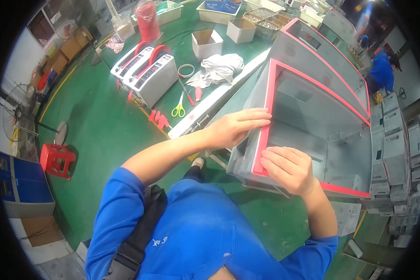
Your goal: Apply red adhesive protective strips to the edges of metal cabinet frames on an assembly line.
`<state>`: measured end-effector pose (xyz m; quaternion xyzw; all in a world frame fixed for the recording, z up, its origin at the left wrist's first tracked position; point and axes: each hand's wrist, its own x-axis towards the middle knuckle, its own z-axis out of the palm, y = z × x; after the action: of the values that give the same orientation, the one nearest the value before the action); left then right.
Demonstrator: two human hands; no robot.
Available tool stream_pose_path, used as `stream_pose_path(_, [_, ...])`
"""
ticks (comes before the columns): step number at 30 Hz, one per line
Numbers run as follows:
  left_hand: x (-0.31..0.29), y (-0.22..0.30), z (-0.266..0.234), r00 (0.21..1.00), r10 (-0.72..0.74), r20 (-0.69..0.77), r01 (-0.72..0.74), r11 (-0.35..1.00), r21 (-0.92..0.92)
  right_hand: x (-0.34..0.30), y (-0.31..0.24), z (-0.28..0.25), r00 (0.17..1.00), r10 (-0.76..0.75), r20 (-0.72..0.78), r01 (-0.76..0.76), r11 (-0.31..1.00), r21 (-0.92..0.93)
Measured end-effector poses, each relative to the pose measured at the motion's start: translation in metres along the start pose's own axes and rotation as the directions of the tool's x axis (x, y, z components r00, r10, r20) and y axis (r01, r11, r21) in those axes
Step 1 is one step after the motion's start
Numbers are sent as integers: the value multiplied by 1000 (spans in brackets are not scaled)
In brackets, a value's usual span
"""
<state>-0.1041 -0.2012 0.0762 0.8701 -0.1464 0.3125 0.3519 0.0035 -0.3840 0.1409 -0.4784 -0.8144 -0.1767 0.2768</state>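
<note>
A grey metal box-like cabinet [252,156] stands in front of me, its open face framed by red tape [264,135]. My left hand [235,127] lies along the frame's left side, fingers stretched out and their tips on the tape; it is open. Lower down, close to the near corner, my right hand [291,171] is closed, its bent fingers held together with the tips on the tape. Its thumb is hidden. A second grey cabinet [277,45], also edged in red, stands right behind the first.
Left of the cabinets are two white tape dispensers [149,81], yellow-green scissors [178,111], a tape roll [186,71] and a white cloth [217,67]. A red stool [57,159] stands far left on the green floor. At the right rear is a person in blue [381,72], near stacked grey panels [394,144].
</note>
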Motion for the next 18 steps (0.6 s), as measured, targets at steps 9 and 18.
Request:
stream_pose_path(9, [0,-1,0,1000,18,-22,-17,999,41,3,-1,-1,1000,-1,12,1,1000,5])
stream_pose_path(18, [0,0,0,1000,16,-13,-15,999,48,4,0,-1,1000,-10,17,10,1000,12])
